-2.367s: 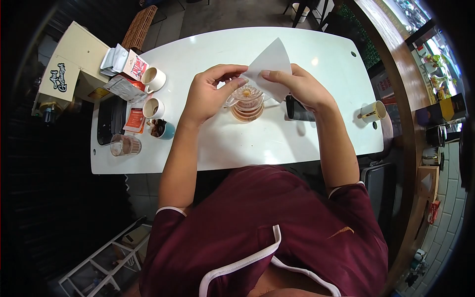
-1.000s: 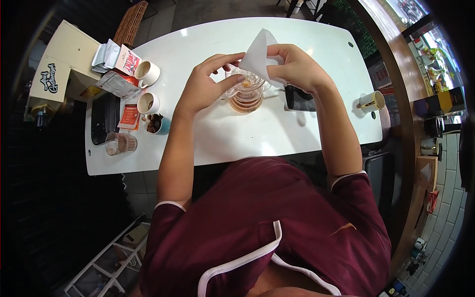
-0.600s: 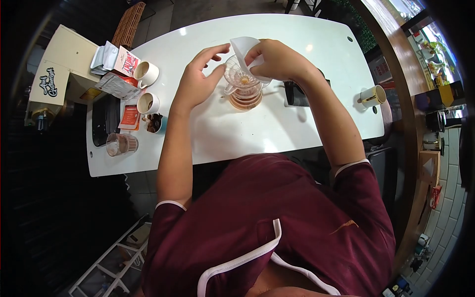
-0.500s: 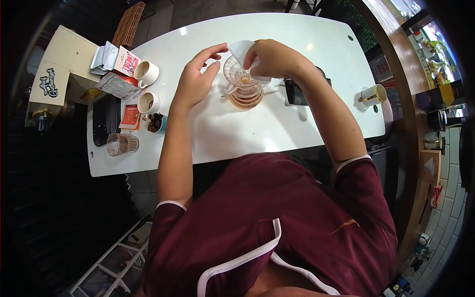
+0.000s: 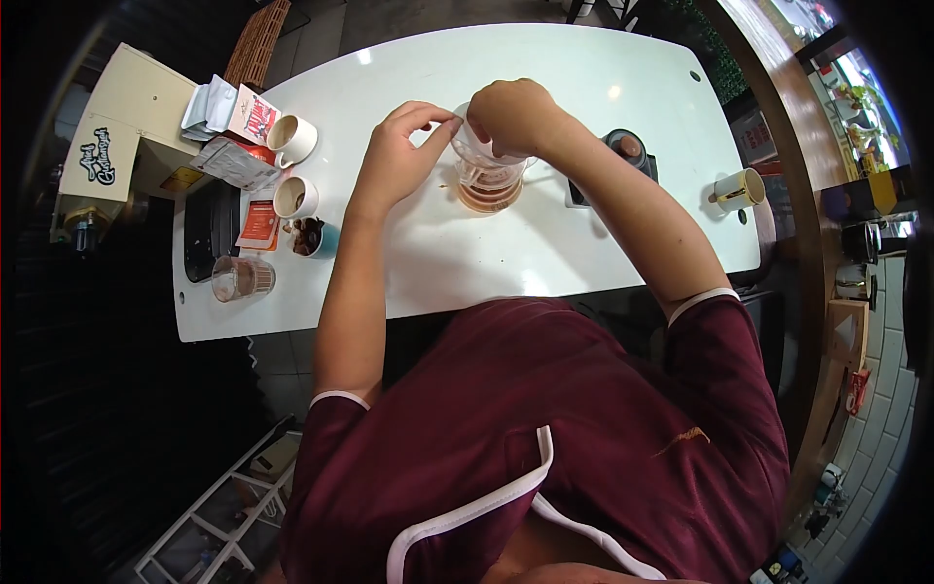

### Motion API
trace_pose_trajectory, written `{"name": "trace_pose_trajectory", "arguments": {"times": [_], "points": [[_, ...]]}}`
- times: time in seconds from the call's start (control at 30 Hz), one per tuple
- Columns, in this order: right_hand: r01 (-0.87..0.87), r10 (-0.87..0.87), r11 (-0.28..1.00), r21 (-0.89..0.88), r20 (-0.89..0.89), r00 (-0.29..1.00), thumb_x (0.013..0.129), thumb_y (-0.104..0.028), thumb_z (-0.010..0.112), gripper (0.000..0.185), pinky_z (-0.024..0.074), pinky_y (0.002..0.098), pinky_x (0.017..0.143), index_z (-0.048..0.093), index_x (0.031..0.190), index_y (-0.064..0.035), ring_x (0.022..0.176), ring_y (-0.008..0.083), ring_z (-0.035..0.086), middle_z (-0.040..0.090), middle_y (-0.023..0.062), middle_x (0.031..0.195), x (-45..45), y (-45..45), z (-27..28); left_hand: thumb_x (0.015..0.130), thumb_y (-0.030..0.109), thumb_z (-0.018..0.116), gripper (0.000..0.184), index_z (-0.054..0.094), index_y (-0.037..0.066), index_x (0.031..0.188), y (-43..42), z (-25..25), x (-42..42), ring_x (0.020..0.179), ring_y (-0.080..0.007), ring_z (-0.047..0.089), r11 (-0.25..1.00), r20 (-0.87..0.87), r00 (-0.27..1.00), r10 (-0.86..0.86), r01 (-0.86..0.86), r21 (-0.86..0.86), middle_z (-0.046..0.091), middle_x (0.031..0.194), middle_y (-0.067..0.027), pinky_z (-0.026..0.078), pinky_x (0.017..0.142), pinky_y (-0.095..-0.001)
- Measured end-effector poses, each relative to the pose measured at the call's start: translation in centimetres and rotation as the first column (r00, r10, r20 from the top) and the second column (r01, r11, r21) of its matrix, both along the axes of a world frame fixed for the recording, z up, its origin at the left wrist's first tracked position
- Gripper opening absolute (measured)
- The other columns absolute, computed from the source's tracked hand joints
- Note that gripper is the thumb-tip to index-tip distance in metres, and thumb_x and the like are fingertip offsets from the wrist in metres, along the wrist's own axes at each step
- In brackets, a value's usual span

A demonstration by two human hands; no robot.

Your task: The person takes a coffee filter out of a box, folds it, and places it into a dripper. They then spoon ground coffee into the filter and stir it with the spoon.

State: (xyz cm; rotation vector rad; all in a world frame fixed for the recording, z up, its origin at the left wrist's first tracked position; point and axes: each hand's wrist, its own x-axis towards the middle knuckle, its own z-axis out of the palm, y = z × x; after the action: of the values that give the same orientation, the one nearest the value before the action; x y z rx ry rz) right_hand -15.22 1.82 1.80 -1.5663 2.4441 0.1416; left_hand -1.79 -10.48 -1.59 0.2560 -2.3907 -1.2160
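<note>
A clear coffee dripper [image 5: 477, 165] sits on top of a glass server [image 5: 489, 200] at the table's middle. Inside the dripper is a white paper filter [image 5: 468, 139], partly covered by my fingers. My right hand [image 5: 516, 117] is over the dripper with its fingers curled down on the filter. At the near-left rim, my left hand [image 5: 404, 151] has thumb and forefinger pinched together on the filter's edge. The other fingers of my left hand are bent.
White mugs [image 5: 291, 141] [image 5: 296, 198], a blue cup with dark contents [image 5: 309, 237] and a ribbed glass [image 5: 243, 278] stand at left, beside coffee bags [image 5: 236, 164]. Right of the dripper is a black device [image 5: 628, 154]; a mug [image 5: 738, 190] lies near the right edge.
The paper filter has gone down into the dripper under my right hand. My left hand has moved right, and its thumb and forefinger have closed at the rim.
</note>
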Motion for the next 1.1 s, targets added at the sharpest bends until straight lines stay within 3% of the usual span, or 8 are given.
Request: {"name": "trace_pose_trajectory", "arguments": {"times": [0.3, 0.4, 0.5, 0.57, 0.67, 0.77, 0.93, 1.1], "points": [[-0.225, 0.080, 0.903, -0.365, -0.373, 0.924, 0.058, -0.012, 0.085, 0.026, 0.0446, 0.0316, 0.084, 0.071, 0.078, -0.0199, 0.098, 0.0234, 0.059, 0.057, 0.0022, 0.107, 0.4, 2.1, -1.5, 0.088, 0.020, 0.069, 0.019, 0.073, 0.002, 0.088, -0.4, -0.4, 0.0, 0.092, -0.0246, 0.064, 0.989, 0.028, 1.000, 0.012, -0.008, -0.146, 0.069, 0.094, -0.0079, 0.049, 0.083, -0.0356], [-0.315, 0.101, 0.824, -0.470, -0.426, 0.899, 0.061, -0.014, 0.082, 0.033, 0.0507, 0.0365, 0.078, 0.068, 0.089, -0.0081, 0.094, 0.0302, 0.065, 0.058, 0.0104, 0.104, -0.3, 2.1, -2.2, 0.088, 0.020, 0.069, 0.017, 0.074, 0.003, 0.089, -0.6, -0.5, 0.0, 0.091, -0.0254, 0.064, 0.982, -0.008, 0.999, -0.044, 0.042, -0.184, 0.068, 0.093, -0.0080, 0.049, 0.084, -0.0361], [-0.122, 0.023, 0.881, -0.456, -0.218, 0.976, 0.053, -0.017, 0.089, 0.059, 0.0557, 0.0393, 0.074, 0.058, 0.102, -0.0057, 0.088, 0.0318, 0.068, 0.058, 0.0140, 0.103, -0.6, 1.1, -3.2, 0.089, 0.022, 0.066, 0.018, 0.075, 0.007, 0.091, -0.5, -0.7, 0.1, 0.098, -0.0246, 0.061, 0.994, 0.062, 0.994, -0.095, 0.098, -0.049, 0.066, 0.098, -0.0061, 0.046, 0.090, -0.0367], [0.056, -0.071, 0.935, -0.350, -0.031, 0.997, 0.050, -0.015, 0.093, 0.080, 0.0557, 0.0445, 0.082, 0.045, 0.113, -0.0096, 0.097, 0.0356, 0.065, 0.057, 0.0138, 0.106, -0.5, 0.9, -2.9, 0.091, 0.026, 0.063, 0.021, 0.077, 0.010, 0.092, -0.6, -1.0, 0.2, 0.107, -0.0232, 0.056, 0.957, 0.043, 0.997, -0.060, 0.069, -0.282, 0.063, 0.104, -0.0042, 0.040, 0.098, -0.0378], [0.035, -0.052, 0.957, -0.288, -0.050, 0.997, 0.053, -0.021, 0.092, 0.080, 0.0591, 0.0389, 0.070, 0.042, 0.114, -0.0075, 0.090, 0.0324, 0.070, 0.060, 0.0191, 0.106, -0.7, 0.6, -2.8, 0.092, 0.029, 0.062, 0.023, 0.077, 0.012, 0.090, -0.5, -1.2, 0.0, 0.112, -0.0226, 0.052, 0.973, 0.100, 0.991, -0.088, 0.107, -0.205, 0.061, 0.108, -0.0034, 0.034, 0.102, -0.0382], [0.148, -0.139, 0.950, -0.275, 0.054, 0.989, 0.053, -0.017, 0.091, 0.083, 0.0555, 0.0431, 0.080, 0.040, 0.118, -0.0126, 0.100, 0.0351, 0.065, 0.061, 0.0151, 0.106, -0.2, 0.6, -2.5, 0.091, 0.029, 0.063, 0.022, 0.076, 0.011, 0.090, -0.4, -1.4, -0.1, 0.110, -0.0220, 0.053, 0.961, 0.102, 0.993, -0.055, 0.081, -0.264, 0.063, 0.106, -0.0033, 0.034, 0.101, -0.0371], [0.142, -0.101, 0.907, -0.397, 0.123, 0.987, 0.061, -0.025, 0.087, 0.085, 0.0555, 0.0413, 0.081, 0.042, 0.132, -0.0125, 0.097, 0.0323, 0.068, 0.067, 0.0148, 0.107, -2.1, 2.5, -0.5, 0.090, 0.029, 0.064, 0.022, 0.075, 0.010, 0.091, -0.2, -1.1, 0.0, 0.107, -0.0208, 0.055, 0.968, 0.132, 0.989, -0.060, 0.090, -0.234, 0.064, 0.103, -0.0025, 0.034, 0.100, -0.0355], [0.196, -0.167, 0.967, -0.160, 0.179, 0.970, 0.062, -0.023, 0.081, 0.045, 0.0573, 0.0401, 0.074, 0.069, 0.101, -0.0031, 0.084, 0.0300, 0.071, 0.072, 0.0170, 0.089, -3.1, 2.8, -0.1, 0.089, 0.029, 0.065, 0.021, 0.074, 0.010, 0.090, 0.0, -1.0, -0.2, 0.106, -0.0206, 0.056, 0.974, 0.155, 0.987, -0.043, 0.076, -0.215, 0.065, 0.104, -0.0027, 0.034, 0.099, -0.0347]]}}
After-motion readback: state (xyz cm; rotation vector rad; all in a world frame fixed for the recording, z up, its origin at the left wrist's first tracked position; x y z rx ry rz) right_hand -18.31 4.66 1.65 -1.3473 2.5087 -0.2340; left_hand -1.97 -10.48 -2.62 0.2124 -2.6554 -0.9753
